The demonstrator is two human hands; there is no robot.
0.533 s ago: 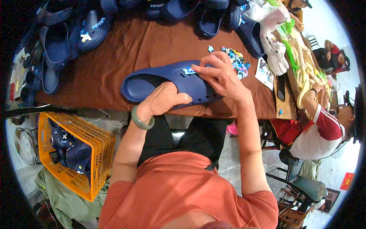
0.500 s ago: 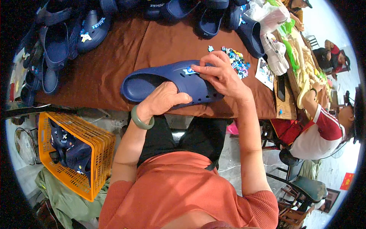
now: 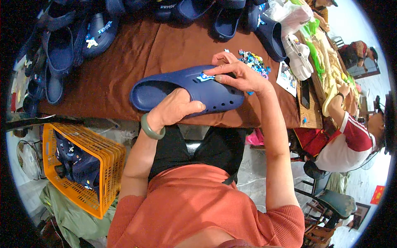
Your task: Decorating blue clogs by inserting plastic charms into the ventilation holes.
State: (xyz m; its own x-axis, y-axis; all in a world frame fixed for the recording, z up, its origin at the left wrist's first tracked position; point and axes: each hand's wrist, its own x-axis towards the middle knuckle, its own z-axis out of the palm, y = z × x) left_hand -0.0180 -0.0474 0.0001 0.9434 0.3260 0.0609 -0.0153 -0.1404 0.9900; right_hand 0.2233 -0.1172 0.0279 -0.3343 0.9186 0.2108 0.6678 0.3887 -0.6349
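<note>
A navy blue clog (image 3: 209,95) with round holes in its upper lies sideways at the table's front edge, heel to the left. My left hand (image 3: 175,107), with a green bangle at the wrist, grips it, fingers inside the opening and thumb on the near side of the upper. On top of the upper sits a small blue and white shoe charm (image 3: 205,77). My right hand (image 3: 237,74) pinches the charm's right end between thumb and forefinger, other fingers raised. Just beyond that hand lies a pile of small colourful charms (image 3: 256,64).
Several navy clogs (image 3: 99,35) line the table's left and far sides. White clogs (image 3: 298,57), a printed card (image 3: 287,78) and a dark phone (image 3: 305,94) are on the right. An orange crate (image 3: 111,165) holding clogs stands lower left. A co-worker (image 3: 343,144) sits at right.
My right hand's fingers have spread and lifted slightly, showing more of the charm and the toe holes. The clog and my left hand have shifted slightly left.
</note>
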